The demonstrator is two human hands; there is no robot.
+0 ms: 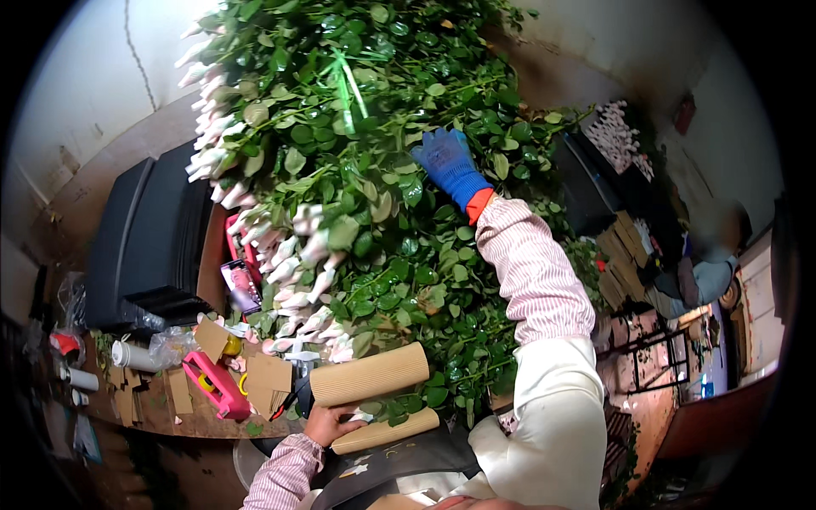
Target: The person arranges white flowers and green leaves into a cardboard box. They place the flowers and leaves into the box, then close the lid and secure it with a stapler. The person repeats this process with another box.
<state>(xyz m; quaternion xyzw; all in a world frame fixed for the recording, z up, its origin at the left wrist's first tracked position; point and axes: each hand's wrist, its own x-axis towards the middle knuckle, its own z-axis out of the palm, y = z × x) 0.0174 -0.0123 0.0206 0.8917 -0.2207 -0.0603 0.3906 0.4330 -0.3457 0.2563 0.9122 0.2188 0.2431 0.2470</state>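
My right hand, in a blue work glove, lies on the far part of a big heap of leafy rose stems. Its thumb is apart from the fingers, and nothing shows gripped in it. The rose buds, pale pink and wrapped in white sleeves, point left. Close to my body, my bare left hand is closed on the edge of a curled sheet of corrugated cardboard. Its fingertips are partly hidden between the upper and lower curls. Some leaves and a white tip stick out between the curls.
Green ties lie across the stems. At the left are stacked black boards, a phone, a pink tool, cardboard pieces and a white cup. Another person is at the far right, near more wrapped roses.
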